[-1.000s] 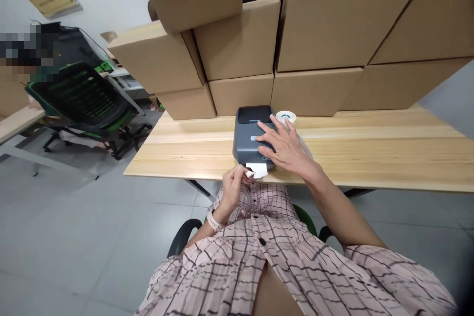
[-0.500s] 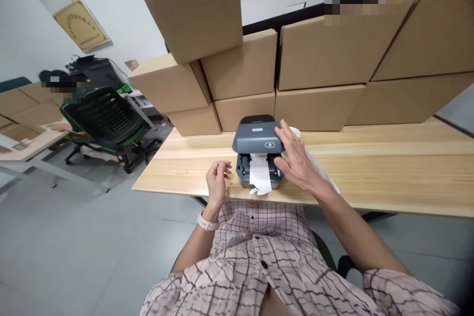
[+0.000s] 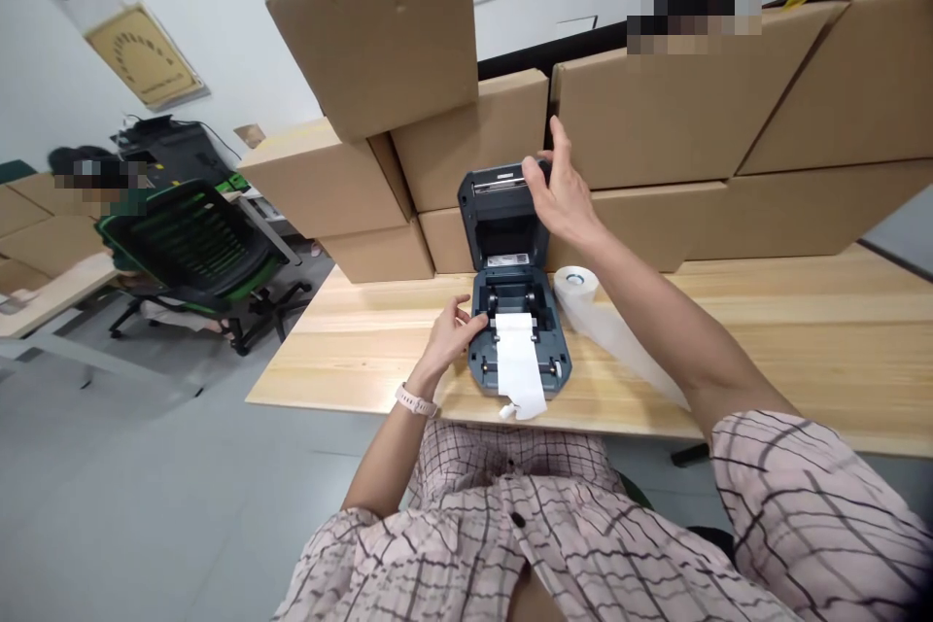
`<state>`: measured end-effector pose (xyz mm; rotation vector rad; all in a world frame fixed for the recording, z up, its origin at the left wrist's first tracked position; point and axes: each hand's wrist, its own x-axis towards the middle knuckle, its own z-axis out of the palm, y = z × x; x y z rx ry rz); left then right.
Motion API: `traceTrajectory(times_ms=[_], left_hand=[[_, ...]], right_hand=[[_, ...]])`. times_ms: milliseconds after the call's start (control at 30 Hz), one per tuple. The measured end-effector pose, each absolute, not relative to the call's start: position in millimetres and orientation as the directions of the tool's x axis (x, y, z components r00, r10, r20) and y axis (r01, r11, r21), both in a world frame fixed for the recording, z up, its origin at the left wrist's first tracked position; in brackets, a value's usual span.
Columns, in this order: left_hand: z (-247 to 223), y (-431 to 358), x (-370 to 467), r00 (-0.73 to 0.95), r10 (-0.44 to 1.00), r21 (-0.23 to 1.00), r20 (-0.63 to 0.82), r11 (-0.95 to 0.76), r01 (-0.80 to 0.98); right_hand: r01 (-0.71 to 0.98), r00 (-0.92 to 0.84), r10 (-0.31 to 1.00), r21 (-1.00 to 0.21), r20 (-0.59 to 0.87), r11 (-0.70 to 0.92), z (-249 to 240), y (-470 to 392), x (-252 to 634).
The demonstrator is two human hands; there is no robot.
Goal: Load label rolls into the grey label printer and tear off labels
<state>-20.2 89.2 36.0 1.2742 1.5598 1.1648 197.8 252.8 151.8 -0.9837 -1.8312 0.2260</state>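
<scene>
A dark grey label printer (image 3: 477, 364) stands on the wooden table with its lid (image 3: 502, 214) raised and tilted back. My right hand (image 3: 563, 199) grips the lid's upper right corner, thumb on the inner side and fingers behind. My left hand (image 3: 450, 338) is at the left side of the printer base, its thumb touching the edge and its fingers apart. A strip of white label paper (image 3: 519, 364) lies down the middle of the base and hangs over the front, its end torn or crumpled. Right of the printer stands a white paper roll (image 3: 576, 282), with a loose band trailing right under my forearm.
Stacked cardboard boxes (image 3: 641, 117) line the back of the wooden table (image 3: 765, 340); one box (image 3: 386, 39) sits tilted on top. Behind the boxes is a person, partly hidden. At the far left, another person sits by a green-black chair (image 3: 196, 243) and table.
The lid has swung from nearly down to upright and back, with my right hand rising on it. My left hand has come from beside the printer to touch its left edge.
</scene>
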Motion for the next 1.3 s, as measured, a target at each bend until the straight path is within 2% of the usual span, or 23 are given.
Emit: traceTrajectory(times_ms=[67,133,200,233,300,367,400,467,633,700,767,867,967,1100,1233,1300], left_hand=[[38.8,97.4,-22.3,-0.139,0.99,0.946,-0.013,0.057,0.319],[41.7,104.4,-24.8,-0.089,0.996,0.928,0.026,0.009,0.373],[43.9,109.6,-27.0,-0.026,0.998,0.916,0.049,-0.034,0.4],[44.5,111.6,-27.9,0.01,0.999,0.91,0.049,-0.049,0.412],[44.6,114.5,-29.3,0.07,0.997,0.897,0.04,-0.067,0.437],[43.4,116.4,-30.1,0.106,0.994,0.893,0.033,-0.077,0.444],[42.5,117.0,-30.3,0.115,0.993,0.896,0.033,-0.08,0.436],[40.4,117.4,-30.4,0.123,0.992,0.911,0.036,-0.083,0.404],[38.5,116.8,-29.7,0.157,0.985,0.929,0.074,-0.126,0.347],[39.9,116.4,-29.2,0.164,0.981,0.93,0.103,-0.154,0.334],[42.1,115.9,-29.0,0.161,0.979,0.937,0.122,-0.167,0.305],[45.3,115.1,-29.7,0.19,0.981,0.964,0.043,-0.09,0.249],[48.0,115.3,-31.5,0.237,0.966,0.98,-0.102,0.056,0.193],[50.2,116.6,-33.0,0.236,0.96,0.983,-0.148,0.117,0.142],[48.8,117.3,-33.8,0.221,0.96,0.983,-0.169,0.149,0.106],[46.9,117.6,-34.6,0.208,0.963,0.983,-0.17,0.152,0.103]], right_hand=[[0.565,-0.149,0.685,-0.507,0.713,0.651,155.0,245.0,199.0],[0.606,-0.178,0.589,-0.384,0.788,0.697,153.0,221.0,202.7],[0.614,-0.316,0.545,-0.271,0.776,0.742,145.6,190.0,207.2],[0.601,-0.435,0.576,-0.253,0.692,0.758,140.5,175.6,209.2],[0.561,-0.684,0.63,-0.287,0.369,0.777,129.6,154.8,211.1],[0.526,-0.819,0.572,-0.349,0.039,0.776,119.6,147.4,209.5],[0.51,-0.846,0.53,-0.372,-0.057,0.776,115.4,148.0,207.4],[0.478,-0.875,0.466,-0.398,-0.134,0.783,108.8,154.6,201.1],[0.415,-0.908,0.39,-0.469,-0.154,0.78,112.5,173.4,193.3],[0.344,-0.929,0.358,-0.566,-0.09,0.75,127.2,175.5,205.2],[0.244,-0.932,0.361,-0.675,0.035,0.696,148.1,173.2,230.9],[0.159,-0.845,0.483,-0.754,0.231,0.638,175.7,161.5,292.6],[0.225,-0.622,0.714,-0.8,0.321,0.556,177.2,147.8,363.1],[0.358,-0.397,0.89,-0.855,0.226,0.376,135.3,150.3,423.9],[0.435,-0.365,0.931,-0.879,0.025,0.194,79.0,173.8,423.3],[0.418,-0.379,0.925,-0.897,-0.031,0.141,54.7,183.2,408.6]])
